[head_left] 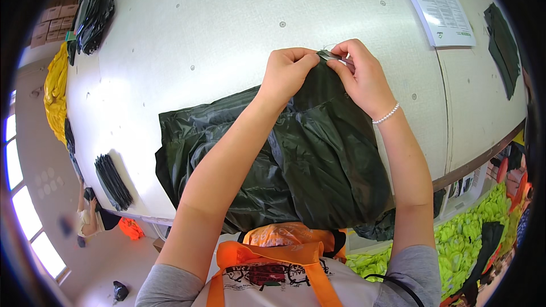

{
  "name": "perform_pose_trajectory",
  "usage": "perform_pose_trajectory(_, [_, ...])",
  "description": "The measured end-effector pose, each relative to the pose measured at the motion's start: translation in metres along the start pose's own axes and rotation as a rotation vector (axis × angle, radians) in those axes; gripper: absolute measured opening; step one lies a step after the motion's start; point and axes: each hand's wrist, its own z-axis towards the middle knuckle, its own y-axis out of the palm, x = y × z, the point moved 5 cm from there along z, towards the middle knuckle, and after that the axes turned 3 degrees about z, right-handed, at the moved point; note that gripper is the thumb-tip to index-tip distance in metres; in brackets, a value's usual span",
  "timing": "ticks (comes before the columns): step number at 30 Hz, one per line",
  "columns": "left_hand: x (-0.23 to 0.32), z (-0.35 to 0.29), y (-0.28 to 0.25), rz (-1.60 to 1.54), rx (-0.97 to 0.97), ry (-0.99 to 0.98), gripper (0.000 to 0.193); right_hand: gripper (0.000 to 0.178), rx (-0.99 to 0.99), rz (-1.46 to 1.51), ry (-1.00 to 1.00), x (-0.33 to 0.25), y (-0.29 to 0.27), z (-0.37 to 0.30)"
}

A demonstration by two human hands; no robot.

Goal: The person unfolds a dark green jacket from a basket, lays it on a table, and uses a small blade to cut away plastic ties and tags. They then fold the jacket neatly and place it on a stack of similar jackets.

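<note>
A dark green garment of thin shiny fabric (284, 159) lies spread on the white table, its near side hanging toward my lap. My left hand (288, 74) pinches its upper corner between thumb and fingers. Just beside it, my right hand (364, 77) is closed round a small pair of thread snips (348, 62), whose metal tip touches or nearly touches the fabric at that corner. Fine loose threads curl up there. Whether the blades are apart is too small to tell. A beaded bracelet circles my right wrist.
The white table (227, 17) has a seam on the right. A stack of printed sheets (435, 8) and a dark folded fabric piece (501, 51) lie far right. Dark bundles (96, 17) (114, 182) lie left. Yellow-green fabric (472, 233) fills the lower right. Another person (91, 216) is beyond the left edge.
</note>
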Motion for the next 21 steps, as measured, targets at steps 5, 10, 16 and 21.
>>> perform_pose_trajectory(5, [-0.002, 0.001, 0.0, 0.0, -0.002, 0.008, 0.02, 0.016, 0.004, 0.023, 0.048, 0.002, -0.005, -0.003])
perform_pose_trajectory(10, [0.0, 0.0, 0.0, 0.023, 0.002, 0.018, 0.02, 0.016, -0.002, 0.017, 0.021, 0.0, -0.004, -0.001])
perform_pose_trajectory(16, [-0.001, 0.001, 0.001, 0.021, -0.001, 0.026, 0.019, 0.014, -0.001, 0.043, 0.003, 0.005, -0.002, 0.003])
perform_pose_trajectory(21, [-0.002, 0.003, 0.003, 0.016, -0.007, 0.042, 0.02, 0.015, 0.056, 0.117, 0.018, 0.01, -0.006, 0.003])
